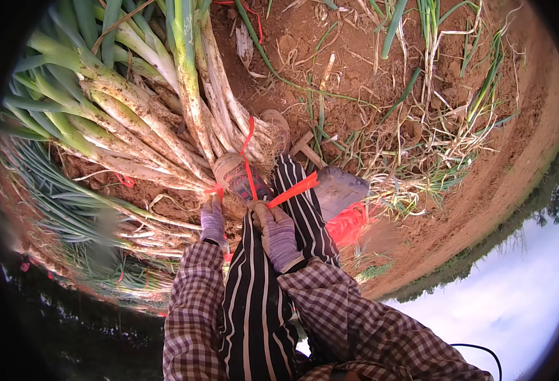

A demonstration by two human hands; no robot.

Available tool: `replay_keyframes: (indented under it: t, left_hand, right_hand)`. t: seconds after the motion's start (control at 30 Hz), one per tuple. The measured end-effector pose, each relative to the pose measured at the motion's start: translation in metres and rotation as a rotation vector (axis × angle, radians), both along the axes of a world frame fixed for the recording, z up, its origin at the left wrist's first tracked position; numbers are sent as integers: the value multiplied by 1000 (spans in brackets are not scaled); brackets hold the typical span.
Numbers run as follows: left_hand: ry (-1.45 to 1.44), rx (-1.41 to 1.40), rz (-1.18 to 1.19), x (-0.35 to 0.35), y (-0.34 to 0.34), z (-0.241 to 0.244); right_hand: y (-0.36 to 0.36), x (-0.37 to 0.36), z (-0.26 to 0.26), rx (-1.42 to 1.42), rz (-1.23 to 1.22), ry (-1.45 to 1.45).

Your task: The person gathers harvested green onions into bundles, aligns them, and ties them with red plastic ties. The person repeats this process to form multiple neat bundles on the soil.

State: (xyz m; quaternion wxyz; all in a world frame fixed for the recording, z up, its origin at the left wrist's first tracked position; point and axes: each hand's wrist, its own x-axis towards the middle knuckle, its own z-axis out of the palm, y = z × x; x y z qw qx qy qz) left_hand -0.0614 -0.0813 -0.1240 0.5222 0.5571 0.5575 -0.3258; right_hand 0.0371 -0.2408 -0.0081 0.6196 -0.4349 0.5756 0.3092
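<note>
A big bundle of green onions (151, 128) with white, soil-stained stalks lies on the red soil at the upper left. Red plastic twine (250, 162) runs across its root end and over my shoe (239, 174). My right hand (278, 233), in a knitted glove, pinches this twine above my knee, and a flat red end sticks out past the fingers. My left hand (213, 221), also gloved, is at the lower edge of the bundle's root end, its fingertips at another stretch of red twine (214, 189). The fingertips of the left hand are partly hidden.
A small wooden stool (341, 188) stands right of my legs, with a heap of loose red twine (348, 224) beside it. Thinner green onions (65, 190) lie in bundles at the left. Loose onion plants and dry roots (422, 157) are strewn at the right.
</note>
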Motion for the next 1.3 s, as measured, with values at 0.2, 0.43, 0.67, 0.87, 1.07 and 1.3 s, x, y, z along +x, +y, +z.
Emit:
replay_keyframes:
  t: [0.2,0.43,0.67,0.87,1.07,1.3]
  left_hand:
    - [266,350,553,63,29,36]
    - [-172,323,54,136,18,94]
    - [471,-631,-26,165,-33,71]
    - [-821,-123,-948,201,-55,72]
    - [-280,-575,214,247,-92,-16]
    - [-165,-447,145,205,-86,54]
  right_hand:
    - [-3,19,-3,-69,-10,-144]
    - [-8,77,32,8,773,-597]
    - [-42,98,25,363,950,-576]
    - [-60,85,-97,-2,1069,-580]
    - [-15,51,-147,-30,969,-465]
    - [-8,69,-111,210,138,312]
